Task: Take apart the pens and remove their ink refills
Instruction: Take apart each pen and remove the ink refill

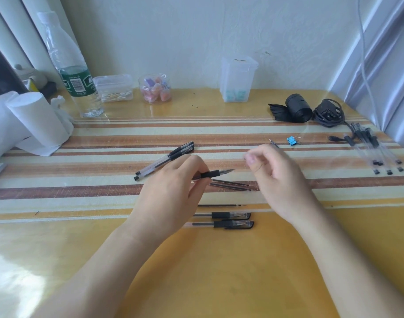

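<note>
While the left hand (173,189) holds a pen (213,174), its tip points to the right.
Its long axis runs left to right, almost level, above a striped yellow table (219,271) by a white wall (196,31); the left fingers curl around the black grip. The right hand (276,180) hovers near the tip, fingers curled and blurred; whether they hold something I cannot tell.

I see a glossy, smooth table (219,271) that reflects the window light. The striped cloth (104,138) looks coarsely woven. The pen (215,173) has a clear plastic barrel and a matt black grip. The bottle (68,65) is clear plastic, and the rolls (36,118) are matt white paper.
</note>
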